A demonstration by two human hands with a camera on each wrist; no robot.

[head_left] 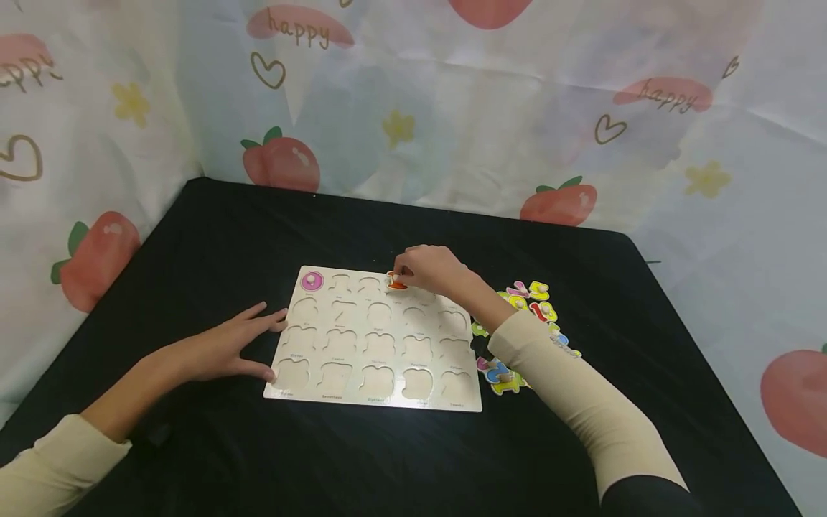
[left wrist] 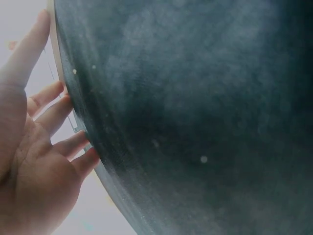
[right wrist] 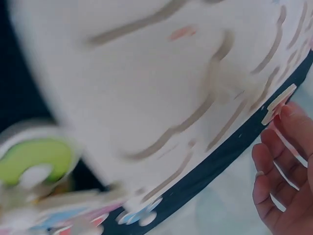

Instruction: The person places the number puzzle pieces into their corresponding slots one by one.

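Observation:
A pale wooden puzzle board point(head_left: 362, 359) with rows of number-shaped recesses lies on the black cloth. My right hand point(head_left: 434, 267) pinches an orange puzzle piece point(head_left: 395, 283) with a white border, over the board's top row. In the right wrist view the same piece point(right wrist: 277, 106) stands tilted between thumb and fingers. My left hand point(head_left: 222, 347), fingers spread, rests at the board's left edge. Its fingertips touch that edge in the left wrist view. A round purple piece point(head_left: 312, 281) with a knob sits in the top left recess.
Several colourful knobbed number pieces point(head_left: 507, 383) lie in a loose pile right of the board, partly hidden under my right forearm. Black cloth point(head_left: 310, 459) covers the table. A curtain point(head_left: 452, 136) printed with peaches hangs behind and at the sides.

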